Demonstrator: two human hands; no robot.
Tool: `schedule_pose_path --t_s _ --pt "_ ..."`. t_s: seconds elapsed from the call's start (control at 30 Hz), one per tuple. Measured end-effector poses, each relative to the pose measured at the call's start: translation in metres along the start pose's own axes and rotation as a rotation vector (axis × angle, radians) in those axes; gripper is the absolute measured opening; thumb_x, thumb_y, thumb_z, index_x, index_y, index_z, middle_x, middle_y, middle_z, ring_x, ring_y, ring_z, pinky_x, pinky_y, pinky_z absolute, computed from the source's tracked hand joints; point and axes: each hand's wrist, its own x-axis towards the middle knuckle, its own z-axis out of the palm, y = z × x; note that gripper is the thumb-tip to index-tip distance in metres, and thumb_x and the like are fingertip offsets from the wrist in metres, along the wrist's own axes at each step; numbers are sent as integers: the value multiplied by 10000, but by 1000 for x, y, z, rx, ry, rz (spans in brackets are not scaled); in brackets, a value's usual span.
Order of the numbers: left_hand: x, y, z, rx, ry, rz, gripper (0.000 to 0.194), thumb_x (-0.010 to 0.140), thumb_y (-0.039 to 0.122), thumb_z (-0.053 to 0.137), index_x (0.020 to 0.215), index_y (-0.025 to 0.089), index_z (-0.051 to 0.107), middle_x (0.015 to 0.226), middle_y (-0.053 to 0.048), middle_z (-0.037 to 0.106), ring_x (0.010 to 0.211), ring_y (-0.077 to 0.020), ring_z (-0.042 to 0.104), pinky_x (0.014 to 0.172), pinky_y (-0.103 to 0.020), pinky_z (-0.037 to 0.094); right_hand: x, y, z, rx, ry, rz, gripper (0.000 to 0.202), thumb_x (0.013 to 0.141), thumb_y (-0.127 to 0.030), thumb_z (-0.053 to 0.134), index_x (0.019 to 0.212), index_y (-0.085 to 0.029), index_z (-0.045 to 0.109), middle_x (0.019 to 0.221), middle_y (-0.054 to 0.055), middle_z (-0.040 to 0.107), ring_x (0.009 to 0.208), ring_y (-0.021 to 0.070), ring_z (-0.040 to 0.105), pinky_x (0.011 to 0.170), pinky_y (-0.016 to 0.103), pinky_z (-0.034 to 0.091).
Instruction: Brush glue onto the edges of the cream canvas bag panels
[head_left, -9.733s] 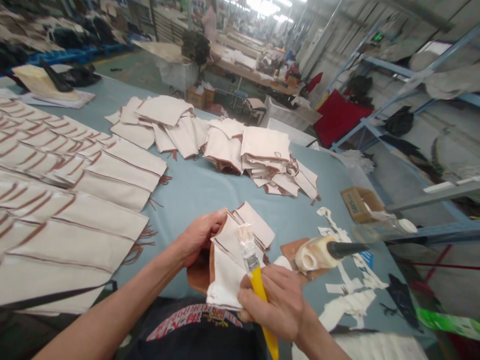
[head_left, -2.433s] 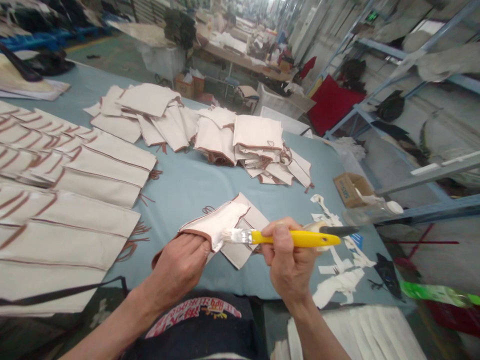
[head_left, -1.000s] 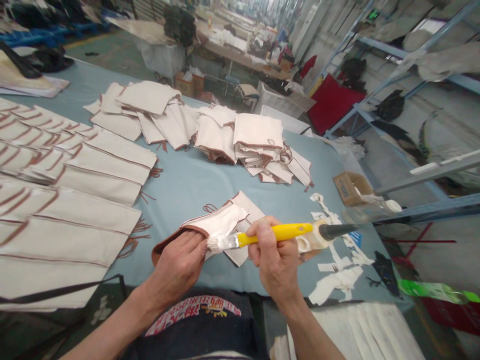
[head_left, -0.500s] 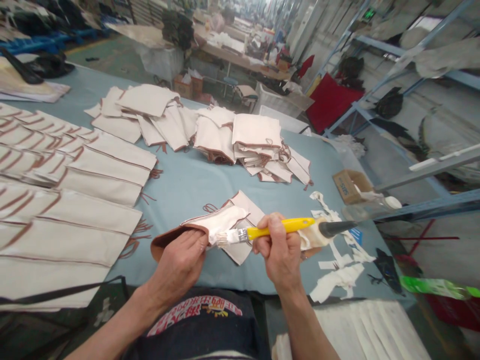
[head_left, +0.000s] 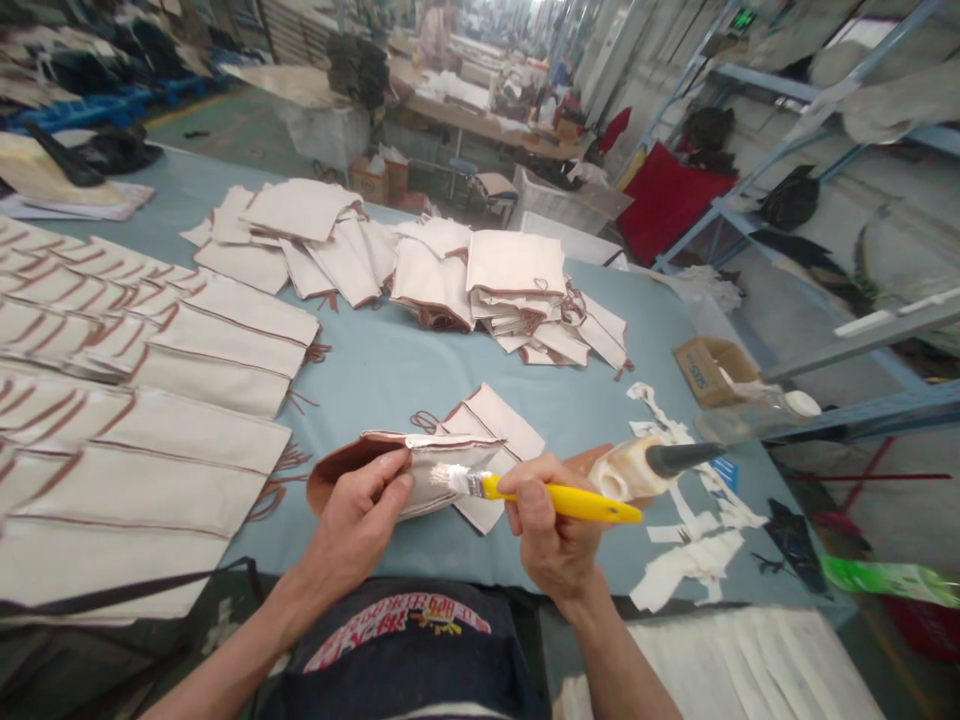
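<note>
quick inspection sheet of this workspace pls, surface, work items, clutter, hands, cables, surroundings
surface: blue-green table, slightly creased
job's things: cream pouch, brown-lined; yellow brush, white on its bristles; cream stacks at the far side
clutter: white scraps and stained container at right
grippers: bare hands; left hand holds the pouch, right hand the brush
cables: nothing seen near the hands
surroundings: blue shelving at right

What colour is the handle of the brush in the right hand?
The brush handle is bright yellow, seen best in the head view.
</note>
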Motion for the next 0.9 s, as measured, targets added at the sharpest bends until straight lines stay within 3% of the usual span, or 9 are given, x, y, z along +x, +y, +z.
schedule_pose_path --t_s 0.17,0.33,0.53,0.7,0.8,0.9 --pt "3 2 1 -20 -17 10 267 950 282 495 854 169 717 753 0 694 714 -173 641 661 -241 515 13 -4 4 -186 -50 -227 216 967 -224 583 797 -259 712 662 -7 735 560 153 680 595 266 540" --pt "6 5 3 -100 -69 8 266 948 261 495 929 167 743 852 -26 765 774 -188 702 704 -250 556 16 -2 20 -138 -94 -297 211 997 -259 553 872 -283 721 682 7 746 570 177 685 592 301 545" --pt "7 2 0 -52 -45 16 272 951 237 480 848 167 721 757 -8 709 718 -175 668 642 -236 509 13 -1 12 -120 19 -193 235 1034 -273 503 879 -270 679 603 -24 664 479 148 593 579 309 522" --pt "7 4 0 -58 -89 36 262 971 231 472 861 168 701 763 -8 710 710 -168 667 641 -237 506 11 -1 18 -116 -26 -209 246 1031 -276 508 862 -267 687 549 -33 617 475 150 582 553 294 500" --pt "7 6 1 -44 -97 86 273 995 217 463 916 161 718 774 -14 725 687 -159 670 644 -240 522 10 0 25 -38 -20 -153 276 1031 -363 527 834 -264 694 534 -28 601 460 151 558 523 294 480" --pt "8 4 0 33 -44 180 270 998 176 467 909 161 722 784 -28 737 717 -163 696 679 -240 550 14 3 23 107 189 69 336 1024 -469 539 806 -251 672 498 -51 532 402 127 463 456 267 423"
